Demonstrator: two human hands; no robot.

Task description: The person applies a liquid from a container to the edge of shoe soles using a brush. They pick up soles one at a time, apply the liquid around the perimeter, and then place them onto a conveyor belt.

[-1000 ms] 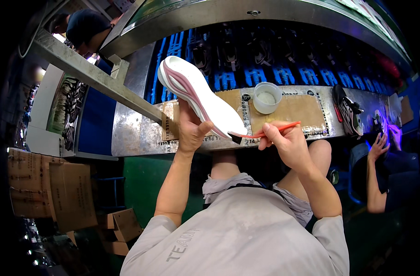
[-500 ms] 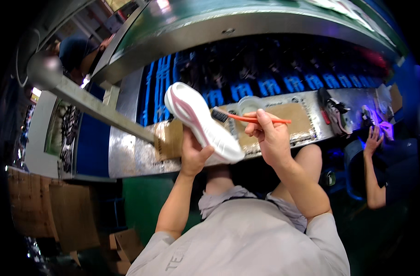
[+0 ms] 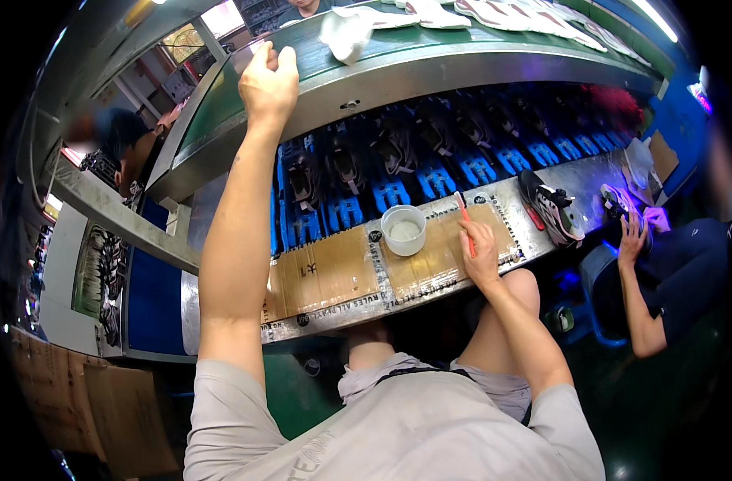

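Observation:
My left hand [image 3: 270,90] is raised over the upper green conveyor belt [image 3: 318,68], its thumb and forefinger apart and nothing seen between them. To its right, a blurred white shoe sole [image 3: 347,36] is on or just above the belt, apart from the hand. My right hand [image 3: 480,252] is closed around a red-orange brush [image 3: 462,210], held upright over the cardboard on the bench. Beside that hand stands a white plastic tub [image 3: 404,232] with some pale content in it.
Cardboard sheets [image 3: 322,272] cover part of the metal bench. Dark shoe uppers [image 3: 394,150] on blue holders line up behind it. A black-and-white shoe [image 3: 552,210] lies at the right. Several white soles [image 3: 502,14] lie along the belt. A co-worker's hand [image 3: 633,236] is at far right.
My left hand has gone up and left from above the bench to the belt and let go of the white-and-pink sole. My right hand has lowered, turning the brush upright.

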